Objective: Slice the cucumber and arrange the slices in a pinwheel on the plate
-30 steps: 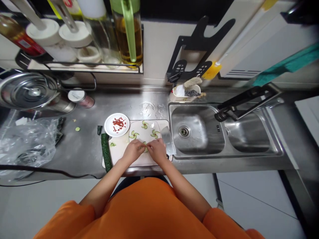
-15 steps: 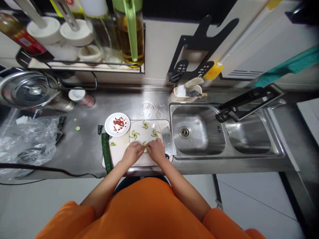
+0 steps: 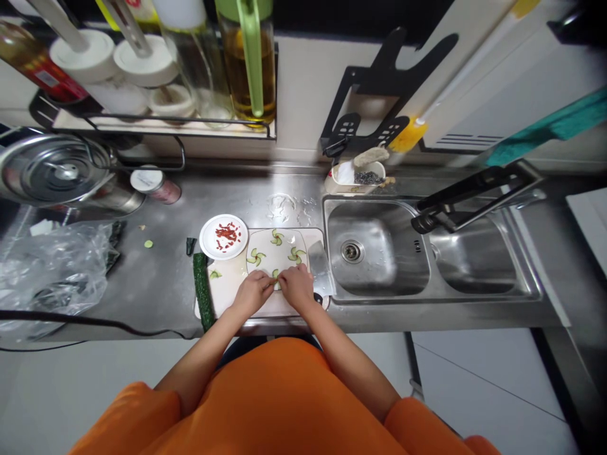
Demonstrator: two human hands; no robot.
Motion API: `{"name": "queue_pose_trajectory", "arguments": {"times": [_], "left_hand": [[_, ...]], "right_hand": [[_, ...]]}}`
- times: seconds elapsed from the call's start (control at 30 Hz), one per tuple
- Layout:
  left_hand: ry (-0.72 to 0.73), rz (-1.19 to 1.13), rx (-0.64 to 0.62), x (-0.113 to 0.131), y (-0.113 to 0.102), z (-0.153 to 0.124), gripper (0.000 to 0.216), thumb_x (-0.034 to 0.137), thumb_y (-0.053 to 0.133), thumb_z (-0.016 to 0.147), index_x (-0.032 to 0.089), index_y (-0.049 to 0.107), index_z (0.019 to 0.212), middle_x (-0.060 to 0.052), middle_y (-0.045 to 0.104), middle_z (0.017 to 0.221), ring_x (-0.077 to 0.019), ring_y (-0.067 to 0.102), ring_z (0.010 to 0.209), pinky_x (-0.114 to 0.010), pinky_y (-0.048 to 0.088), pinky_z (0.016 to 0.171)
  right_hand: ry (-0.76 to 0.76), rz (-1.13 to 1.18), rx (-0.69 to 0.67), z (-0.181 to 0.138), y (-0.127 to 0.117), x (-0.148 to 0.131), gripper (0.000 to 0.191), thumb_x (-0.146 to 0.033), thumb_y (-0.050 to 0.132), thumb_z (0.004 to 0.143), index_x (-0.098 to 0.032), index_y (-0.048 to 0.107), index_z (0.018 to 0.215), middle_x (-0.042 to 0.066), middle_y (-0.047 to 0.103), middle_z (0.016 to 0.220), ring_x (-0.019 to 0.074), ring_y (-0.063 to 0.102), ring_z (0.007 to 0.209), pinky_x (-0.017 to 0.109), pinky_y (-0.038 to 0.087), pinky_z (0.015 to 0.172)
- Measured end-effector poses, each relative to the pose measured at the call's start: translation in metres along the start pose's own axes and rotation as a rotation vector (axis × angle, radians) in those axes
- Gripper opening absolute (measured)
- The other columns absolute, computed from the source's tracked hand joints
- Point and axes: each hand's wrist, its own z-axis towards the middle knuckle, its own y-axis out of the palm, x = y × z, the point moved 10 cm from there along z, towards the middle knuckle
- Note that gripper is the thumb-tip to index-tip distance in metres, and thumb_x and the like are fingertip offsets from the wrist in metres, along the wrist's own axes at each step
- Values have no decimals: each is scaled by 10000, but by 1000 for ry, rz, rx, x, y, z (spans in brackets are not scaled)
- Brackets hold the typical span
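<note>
My left hand (image 3: 253, 291) and my right hand (image 3: 297, 285) meet fingertip to fingertip over the near edge of a square white plate (image 3: 284, 245). Between the fingertips sit small cucumber slices (image 3: 275, 274), part of a pinwheel shape. Three finished cucumber pinwheels (image 3: 276, 237) lie on the plate. The plate rests on a white cutting board (image 3: 229, 283). A long cucumber piece (image 3: 202, 289) lies along the board's left edge. A small round dish of red bits (image 3: 223, 237) stands left of the plate.
A cleaver blade (image 3: 319, 264) lies at the board's right side, beside a double steel sink (image 3: 379, 253) with a black tap (image 3: 469, 189). A clear plastic bag (image 3: 52, 265), a pot lid (image 3: 52, 170) and a can (image 3: 154, 183) sit to the left. Bottles stand on a rack (image 3: 165, 123) behind.
Both hands have stayed at the plate's near edge, with only slight finger shifts on the cucumber slices. Nothing else has moved.
</note>
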Motion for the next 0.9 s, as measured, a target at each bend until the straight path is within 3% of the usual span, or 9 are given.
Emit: {"name": "queue_pose_trajectory", "arguments": {"times": [0.67,0.9], "left_hand": [[12,-7,47,3,-9,0,180,226,563,834,193,714,927,-63,625,808,-180,562,822,-303,466,763],[-10,-32,120,0,-22,-1,167,215,565,821,193,710,903,-61,627,807,-176,569,811,-301,469,773]], "right_hand": [[53,75,-94,-4,-2,5,274,-304,430,915,-259,699,933,56,649,951,237,419,1016,320,294,746],[69,76,-79,-6,-9,9,244,-303,453,904,-258,691,931,39,654,958,241,425,1014,310,277,702]]}}
